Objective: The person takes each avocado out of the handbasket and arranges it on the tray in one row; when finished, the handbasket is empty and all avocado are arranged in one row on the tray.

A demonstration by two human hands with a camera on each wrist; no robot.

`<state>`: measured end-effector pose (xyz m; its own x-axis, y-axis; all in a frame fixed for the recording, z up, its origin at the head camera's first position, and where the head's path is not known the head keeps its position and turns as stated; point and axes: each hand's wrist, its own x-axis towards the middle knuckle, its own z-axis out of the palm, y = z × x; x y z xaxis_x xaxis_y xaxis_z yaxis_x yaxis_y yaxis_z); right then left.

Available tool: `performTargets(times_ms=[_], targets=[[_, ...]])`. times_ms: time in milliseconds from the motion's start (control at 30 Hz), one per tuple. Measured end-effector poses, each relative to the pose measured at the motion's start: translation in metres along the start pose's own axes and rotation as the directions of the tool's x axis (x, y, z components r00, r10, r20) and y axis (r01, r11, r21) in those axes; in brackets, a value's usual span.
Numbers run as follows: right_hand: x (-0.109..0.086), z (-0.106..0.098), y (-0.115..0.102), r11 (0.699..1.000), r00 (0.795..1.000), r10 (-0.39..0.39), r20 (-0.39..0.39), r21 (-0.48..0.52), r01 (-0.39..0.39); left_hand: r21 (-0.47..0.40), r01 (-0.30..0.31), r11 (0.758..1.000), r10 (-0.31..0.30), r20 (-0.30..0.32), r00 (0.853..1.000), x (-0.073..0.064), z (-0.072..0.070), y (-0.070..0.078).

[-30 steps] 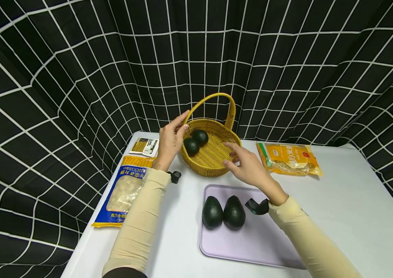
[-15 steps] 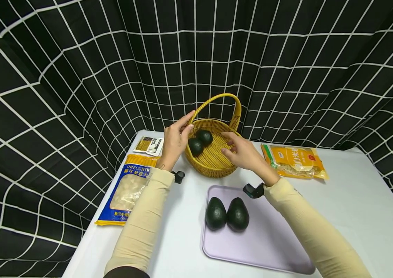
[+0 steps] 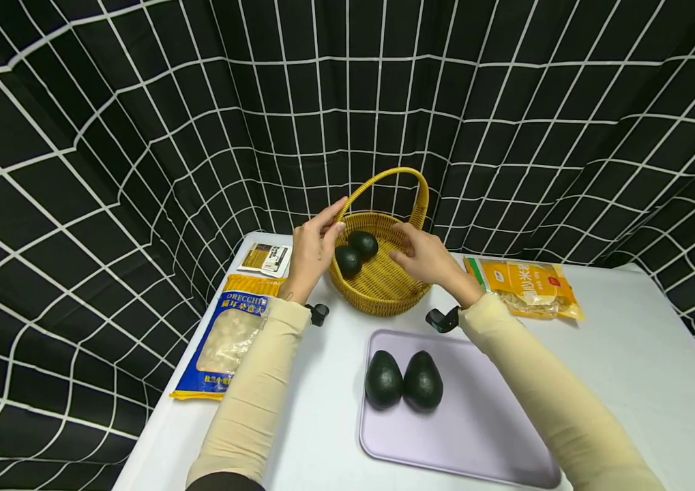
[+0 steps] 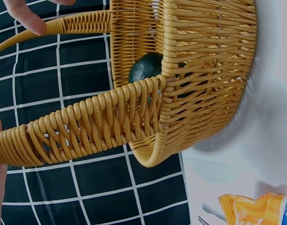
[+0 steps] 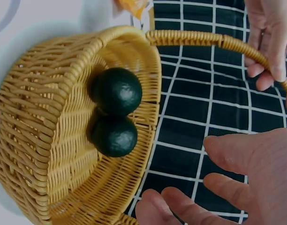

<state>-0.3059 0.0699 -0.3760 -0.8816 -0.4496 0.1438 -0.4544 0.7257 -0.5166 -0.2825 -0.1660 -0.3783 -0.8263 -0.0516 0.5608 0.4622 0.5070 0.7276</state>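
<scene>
A yellow wicker basket (image 3: 378, 294) stands at the back of the table, its arched handle (image 3: 389, 172) upright. My left hand (image 3: 312, 249) holds the left side of that handle between thumb and fingers. Over the basket's right rim hovers my right hand (image 3: 432, 260), fingers loosely bent and nothing held. Its fingertips are close to the handle's right side; I cannot tell whether they touch. Inside lie two dark green avocados (image 5: 117, 91), side by side against the left wall. Two more avocados (image 3: 384, 380) rest together on a pale purple tray (image 3: 476, 429) in front.
A blue and yellow bag of pasta (image 3: 230, 337) lies left of my left forearm, with a small flat packet (image 3: 266, 259) behind it. An orange food bag (image 3: 525, 288) is at the back right. Black cloth with a white grid (image 3: 384, 82) hangs behind the table.
My right hand has moved up and left over the basket, closer to the handle's right side. My left hand keeps its hold on the handle. The head view has shifted slightly.
</scene>
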Motion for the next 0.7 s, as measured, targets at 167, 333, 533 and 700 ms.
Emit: performTargets(times_ms=[167,333,533,700], targets=[[0.006,-0.001,0.0,0.999,0.999,0.035,0.029,0.005,-0.035,0.001,-0.006,1.0,0.006,0.001,1.0,0.0,0.0,0.0],[0.013,0.001,0.001,0.998,0.997,0.058,0.05,0.013,-0.059,0.012,-0.014,1.0,0.014,0.001,1.0,-0.001,0.0,-0.002],[0.021,0.003,0.005,0.997,0.995,0.075,0.059,-0.001,-0.076,0.009,-0.017,1.0,0.017,0.0,1.0,-0.002,0.0,-0.002],[0.028,0.003,0.005,0.997,0.996,0.073,0.056,-0.006,-0.073,0.009,-0.019,1.0,0.019,-0.002,1.0,-0.001,0.0,-0.001]])
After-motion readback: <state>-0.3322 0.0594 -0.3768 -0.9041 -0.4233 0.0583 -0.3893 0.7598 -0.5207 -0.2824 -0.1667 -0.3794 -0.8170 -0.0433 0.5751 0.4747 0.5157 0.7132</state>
